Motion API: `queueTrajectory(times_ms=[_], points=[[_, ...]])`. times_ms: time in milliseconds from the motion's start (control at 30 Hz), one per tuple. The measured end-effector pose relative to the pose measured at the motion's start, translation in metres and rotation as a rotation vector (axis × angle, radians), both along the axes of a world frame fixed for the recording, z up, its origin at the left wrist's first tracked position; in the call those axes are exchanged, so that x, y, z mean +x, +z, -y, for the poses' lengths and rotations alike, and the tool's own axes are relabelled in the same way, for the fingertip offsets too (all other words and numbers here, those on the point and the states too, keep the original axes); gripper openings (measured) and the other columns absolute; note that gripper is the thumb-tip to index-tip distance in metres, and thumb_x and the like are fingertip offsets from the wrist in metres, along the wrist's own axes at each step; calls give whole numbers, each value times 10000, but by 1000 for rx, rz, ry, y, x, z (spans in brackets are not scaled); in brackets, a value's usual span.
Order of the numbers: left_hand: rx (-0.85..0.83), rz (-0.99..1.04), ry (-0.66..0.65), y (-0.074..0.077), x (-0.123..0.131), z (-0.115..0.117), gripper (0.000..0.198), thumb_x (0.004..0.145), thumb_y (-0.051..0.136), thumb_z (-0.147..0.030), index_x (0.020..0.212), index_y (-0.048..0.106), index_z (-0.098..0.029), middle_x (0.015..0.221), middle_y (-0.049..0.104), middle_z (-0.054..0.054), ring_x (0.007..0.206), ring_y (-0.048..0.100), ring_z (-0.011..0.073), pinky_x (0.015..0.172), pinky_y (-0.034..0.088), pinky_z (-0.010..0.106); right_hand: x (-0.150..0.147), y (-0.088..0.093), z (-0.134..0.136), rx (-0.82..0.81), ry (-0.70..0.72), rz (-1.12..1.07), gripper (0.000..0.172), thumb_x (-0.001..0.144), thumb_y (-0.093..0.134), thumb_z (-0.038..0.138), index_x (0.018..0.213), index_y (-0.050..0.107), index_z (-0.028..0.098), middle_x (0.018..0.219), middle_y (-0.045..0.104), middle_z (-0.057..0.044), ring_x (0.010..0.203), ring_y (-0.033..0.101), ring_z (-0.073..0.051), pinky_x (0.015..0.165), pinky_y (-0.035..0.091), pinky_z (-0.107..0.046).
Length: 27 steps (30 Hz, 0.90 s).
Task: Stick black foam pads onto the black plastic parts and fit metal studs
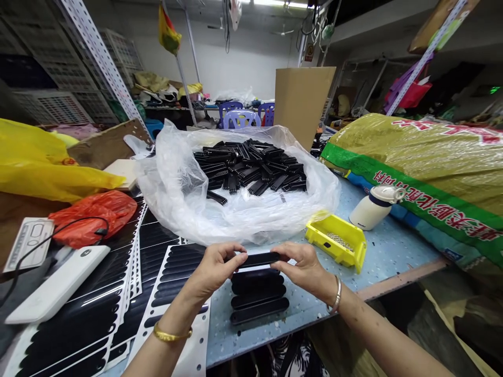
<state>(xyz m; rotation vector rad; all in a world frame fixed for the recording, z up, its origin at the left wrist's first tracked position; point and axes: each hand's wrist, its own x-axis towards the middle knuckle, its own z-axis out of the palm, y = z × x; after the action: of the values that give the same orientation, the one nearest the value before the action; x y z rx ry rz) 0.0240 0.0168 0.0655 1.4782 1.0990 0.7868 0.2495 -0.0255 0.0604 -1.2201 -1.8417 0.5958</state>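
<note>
My left hand [215,268] and my right hand [302,268] pinch the two ends of a black plastic comb-like bar [260,259] above the table. Just below it lies a neat row of similar black bars [259,297], and the lowest ones are fully visible. Left of my left hand, white-edged sheets of black strips [176,277] lie flat. Farther ahead, a clear plastic bag [184,193] holds a heap of black combs [251,167].
A yellow parts bin [336,241] of small metal pieces and a white bottle [370,208] stand on the speckled blue table [387,256]. A large green-and-yellow sack [424,167] lies at the right. A white power bank [57,283] and a red bag [92,219] lie at the left.
</note>
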Motion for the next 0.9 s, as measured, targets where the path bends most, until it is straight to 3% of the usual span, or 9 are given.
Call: queueTrajectory(times_ms=[100, 200, 300, 400, 600, 700, 800, 900], points=[[-165, 205, -17, 6, -10, 8, 366, 744, 711, -398, 983, 697, -121, 593, 647, 1, 467, 572, 119, 457, 420, 221, 1, 5, 5, -28, -5, -30, 110, 777, 656, 241, 823, 753, 217, 678, 693, -20, 596, 606, -163, 584, 489, -258], [-287, 417, -9, 14, -22, 17, 395, 803, 656, -406, 1058, 680, -106, 802, 733, 94, 636, 700, 222, 546, 512, 291, 4, 5, 10, -43, -34, -56, 126, 751, 693, 252, 844, 764, 204, 676, 698, -22, 583, 602, -166, 574, 484, -263], [-343, 562, -17, 18, -29, 26, 390, 827, 630, -404, 1047, 679, -86, 943, 740, 159, 775, 726, 303, 660, 555, 380, 5, 0, 12, -69, -54, -82, 145, 741, 703, 259, 857, 772, 206, 673, 706, -20, 572, 599, -170, 559, 480, -267], [-379, 617, 22, 18, -30, 32, 407, 837, 615, -441, 1019, 683, -84, 993, 733, 171, 805, 726, 306, 695, 561, 394, 4, -6, 14, -93, -48, -98, 152, 743, 699, 274, 860, 774, 214, 695, 718, -21, 563, 599, -170, 543, 481, -271], [-291, 449, 172, 8, -21, 36, 408, 678, 792, -392, 938, 697, -93, 791, 745, 88, 723, 732, 272, 659, 578, 361, 1, -11, 16, -49, -52, -80, 159, 748, 688, 273, 875, 774, 235, 707, 724, -26, 566, 613, -179, 562, 513, -288], [-272, 427, 180, 1, -18, 33, 415, 614, 829, -379, 889, 707, -93, 740, 736, 68, 673, 729, 271, 661, 585, 397, 2, -10, 12, -16, -47, -59, 164, 736, 696, 254, 877, 774, 228, 709, 728, -31, 567, 620, -179, 577, 521, -290], [-250, 382, 151, -6, -17, 23, 407, 626, 800, -380, 910, 725, -98, 776, 745, 76, 683, 724, 257, 696, 581, 415, 4, -14, 0, -54, -49, -27, 174, 720, 700, 259, 872, 775, 222, 751, 744, -43, 605, 641, -191, 593, 527, -297], [-90, 113, 175, -17, -15, 10, 299, 667, 722, -340, 875, 759, -129, 839, 765, 83, 777, 711, 252, 746, 566, 386, 5, -27, -15, -152, -63, -27, 184, 692, 706, 260, 856, 777, 218, 793, 760, -48, 647, 660, -203, 618, 535, -306]])
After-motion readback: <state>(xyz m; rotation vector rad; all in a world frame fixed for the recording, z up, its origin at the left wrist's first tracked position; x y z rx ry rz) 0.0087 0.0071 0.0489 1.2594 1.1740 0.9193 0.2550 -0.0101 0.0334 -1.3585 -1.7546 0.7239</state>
